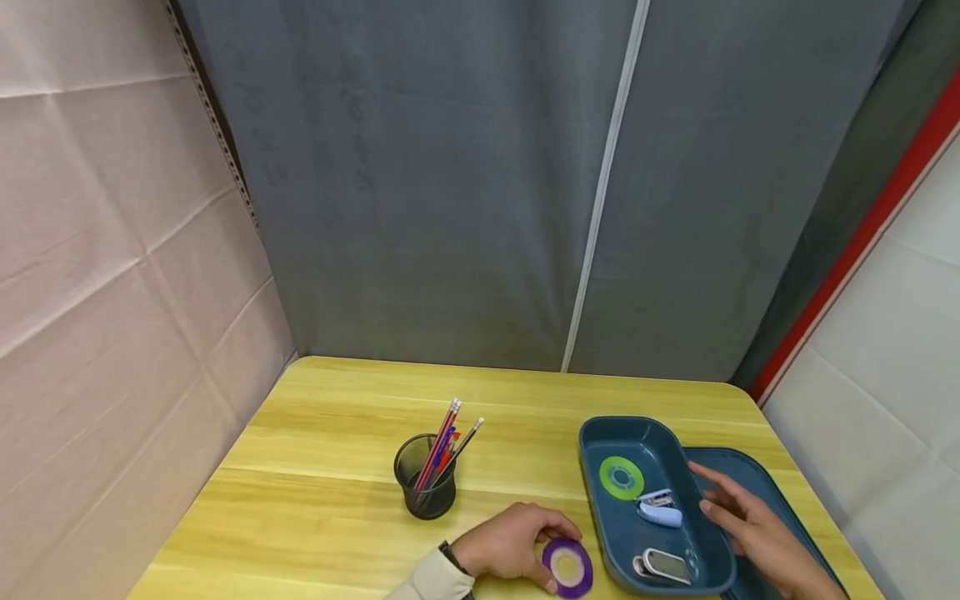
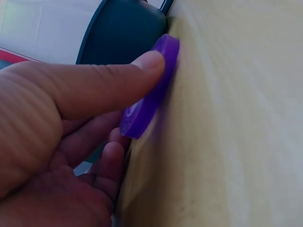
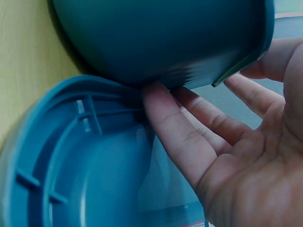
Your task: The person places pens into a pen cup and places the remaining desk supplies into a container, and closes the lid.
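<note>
My left hand (image 1: 517, 542) grips a roll of purple tape (image 1: 567, 567) by its edge, low over the table just left of a dark blue box (image 1: 590, 500). The left wrist view shows the thumb lying on the tape roll (image 2: 154, 94), with the other fingers at its far edge. On the box's right side, my right hand (image 1: 750, 525) touches the outer wall with fingers fairly straight. Seen from the right wrist, those fingertips reach to the lower part of the box (image 3: 165, 42). Inside the box lie a green tape roll (image 1: 622, 478), a light blue stapler (image 1: 660, 511) and a silver-rimmed oval object (image 1: 666, 566).
A dark blue lid or tray (image 1: 738, 467) lies partly under the box's right side, its ribbed rim turned up. Left of centre, a black mesh pen cup (image 1: 426, 500) holds several pencils and pens. A grey curtain (image 1: 450, 208) hangs behind the wooden table (image 1: 315, 467).
</note>
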`<state>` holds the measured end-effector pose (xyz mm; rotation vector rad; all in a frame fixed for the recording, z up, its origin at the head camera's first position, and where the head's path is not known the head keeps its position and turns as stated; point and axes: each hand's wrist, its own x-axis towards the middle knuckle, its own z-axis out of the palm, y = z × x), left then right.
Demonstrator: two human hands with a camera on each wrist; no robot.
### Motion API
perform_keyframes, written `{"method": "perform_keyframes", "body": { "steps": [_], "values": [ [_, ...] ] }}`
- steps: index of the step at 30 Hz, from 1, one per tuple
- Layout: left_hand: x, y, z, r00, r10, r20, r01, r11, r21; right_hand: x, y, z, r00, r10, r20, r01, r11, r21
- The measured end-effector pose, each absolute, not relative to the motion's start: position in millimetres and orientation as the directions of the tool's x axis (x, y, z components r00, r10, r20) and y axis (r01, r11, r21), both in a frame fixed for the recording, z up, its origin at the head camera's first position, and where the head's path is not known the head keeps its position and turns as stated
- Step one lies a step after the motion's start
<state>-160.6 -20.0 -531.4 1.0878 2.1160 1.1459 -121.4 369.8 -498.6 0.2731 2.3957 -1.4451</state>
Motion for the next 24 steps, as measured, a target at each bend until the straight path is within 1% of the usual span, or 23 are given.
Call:
{"method": "perform_keyframes", "body": {
  "steps": [3,7,17,24],
  "values": [
    [-160.0,-21.3,-531.4,-0.545,0.838,-0.022,0.442,0.309,0.842,-122.1,369.8,-499.1,-0.926,-0.001,-0.377,0.332,0.469,-0.818],
    [-158.9,-23.3,-531.8,-0.537,0.844,-0.016,0.436,0.293,0.851,-122.7,369.8,-500.1,-0.924,0.003,-0.382,0.339,0.466,-0.817],
    [-158.9,-24.5,-535.6,-0.556,0.830,-0.033,0.401,0.303,0.864,-122.4,370.2,-501.7,-0.927,-0.008,-0.374,0.330,0.455,-0.827],
    [-157.5,-25.8,-534.2,-0.566,0.823,-0.050,0.335,0.285,0.898,-122.1,369.9,-502.8,-0.924,-0.013,-0.382,0.342,0.419,-0.841]
  ]
}}
